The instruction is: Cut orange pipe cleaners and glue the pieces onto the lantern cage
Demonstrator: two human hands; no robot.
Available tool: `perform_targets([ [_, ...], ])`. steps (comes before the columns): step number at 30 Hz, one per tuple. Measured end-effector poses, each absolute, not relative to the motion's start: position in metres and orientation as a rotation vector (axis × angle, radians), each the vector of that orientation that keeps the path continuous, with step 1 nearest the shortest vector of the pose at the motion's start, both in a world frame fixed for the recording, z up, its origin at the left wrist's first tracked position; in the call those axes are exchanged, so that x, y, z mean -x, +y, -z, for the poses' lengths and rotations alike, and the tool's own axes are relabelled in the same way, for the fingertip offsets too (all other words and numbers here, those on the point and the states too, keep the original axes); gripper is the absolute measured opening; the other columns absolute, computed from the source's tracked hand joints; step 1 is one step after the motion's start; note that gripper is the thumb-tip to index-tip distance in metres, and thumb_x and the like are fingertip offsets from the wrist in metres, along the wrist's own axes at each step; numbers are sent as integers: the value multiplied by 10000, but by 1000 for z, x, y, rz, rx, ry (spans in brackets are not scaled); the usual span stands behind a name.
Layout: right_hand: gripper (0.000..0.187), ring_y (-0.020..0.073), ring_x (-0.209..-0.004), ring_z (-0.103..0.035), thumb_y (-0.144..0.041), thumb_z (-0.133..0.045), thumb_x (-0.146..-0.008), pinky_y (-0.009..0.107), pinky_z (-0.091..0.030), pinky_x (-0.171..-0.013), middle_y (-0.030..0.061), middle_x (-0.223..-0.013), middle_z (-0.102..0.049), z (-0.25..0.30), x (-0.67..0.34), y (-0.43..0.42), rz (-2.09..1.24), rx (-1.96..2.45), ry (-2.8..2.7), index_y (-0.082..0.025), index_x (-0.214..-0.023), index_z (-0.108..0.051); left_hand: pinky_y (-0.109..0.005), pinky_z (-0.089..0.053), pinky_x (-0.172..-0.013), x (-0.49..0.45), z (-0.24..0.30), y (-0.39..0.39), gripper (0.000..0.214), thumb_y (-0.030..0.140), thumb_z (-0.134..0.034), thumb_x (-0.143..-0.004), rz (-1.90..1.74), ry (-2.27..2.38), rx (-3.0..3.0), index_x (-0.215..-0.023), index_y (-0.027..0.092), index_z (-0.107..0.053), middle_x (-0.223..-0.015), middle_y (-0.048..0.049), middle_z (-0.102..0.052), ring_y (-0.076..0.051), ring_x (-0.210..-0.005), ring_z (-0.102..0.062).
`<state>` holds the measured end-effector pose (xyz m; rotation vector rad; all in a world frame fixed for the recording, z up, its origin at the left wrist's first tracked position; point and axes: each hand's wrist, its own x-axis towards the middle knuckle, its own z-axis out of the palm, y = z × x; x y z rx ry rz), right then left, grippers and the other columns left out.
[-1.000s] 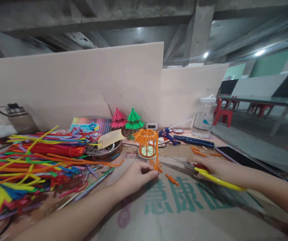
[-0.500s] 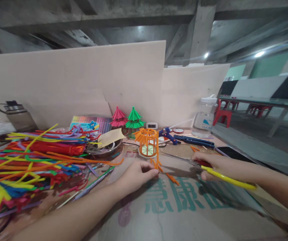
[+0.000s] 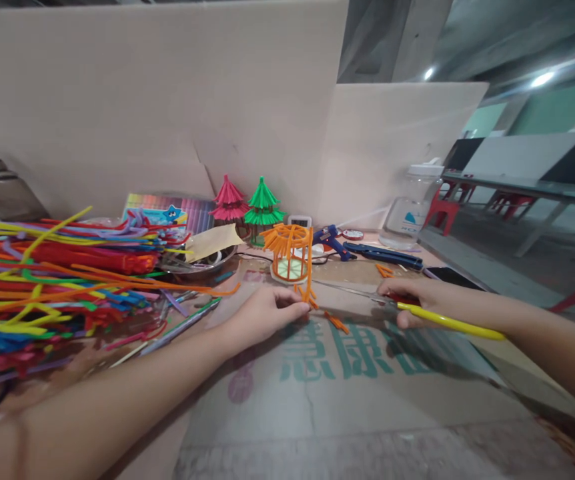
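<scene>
Evidently, from afar I watch the left hand (image 3: 266, 316) pinch the low end of an upright orange strip (image 3: 309, 275), probably to steady it, just before the orange frame (image 3: 276, 241) standing on the table (image 3: 247, 267). I see the right hand (image 3: 420, 293) clasp the scissors (image 3: 442, 319), blades pointing left, seemingly to face the strip; short orange pieces (image 3: 336, 323) lie between.

Dark bottle (image 3: 5, 193) cropped at left, phone (image 3: 451, 276) partly hidden, scissor blades (image 3: 355, 291) blurred
</scene>
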<state>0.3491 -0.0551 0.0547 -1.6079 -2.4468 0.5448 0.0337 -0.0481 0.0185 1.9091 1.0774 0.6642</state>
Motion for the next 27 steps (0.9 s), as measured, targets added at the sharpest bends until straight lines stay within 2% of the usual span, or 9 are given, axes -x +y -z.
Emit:
perform_targets([
  [3, 372, 246, -885, -622, -548, -616, -788, 299, -470, -746, 29, -976, -670, -54, -349, -54, -788, 1492, -2560, -280, -1045, -628, -220, -428, -627, -35, -21, -50, 262, 341, -576, -853, -644, 1109, -1938, -782, 139, -727, -746, -18, -714, -137, -682, -602],
  [6, 374, 251, -887, -618, -549, -626, -786, 295, -457, -723, 25, -972, -663, -55, -345, -57, -837, 1538, -2558, -273, -1038, -617, -217, -424, -622, -36, -26, -52, 256, 339, -577, -849, -646, 1145, -1979, -785, 144, -730, -740, -8, -710, -134, -672, -597],
  [11, 453, 266, -906, -612, -597, -598, -803, 299, -443, -726, 43, -980, -653, -58, -335, -61, -832, 1531, -2600, -237, -1080, -597, -208, -420, -609, -37, -26, -52, 269, 349, -574, -851, -621, 1121, -2008, -767, 138, -718, -726, -10, -690, -131, -668, -583],
  [17, 403, 224, -828, -587, -563, -603, -810, 266, -405, -654, 24, -921, -639, -60, -326, -62, -816, 1492, -2618, -224, -1029, -601, -219, -429, -635, -35, -19, -49, 266, 358, -573, -854, -638, 1067, -1947, -787, 139, -708, -757, -18, -685, -136, -692, -580],
  [27, 421, 216, -809, -586, -582, -593, -808, 261, -387, -630, 28, -916, -649, -58, -324, -61, -823, 1521, -2615, -220, -1021, -624, -201, -384, -598, -38, -29, -54, 244, 316, -575, -846, -625, 1108, -1976, -753, 127, -697, -692, 2, -636, -113, -644, -527],
])
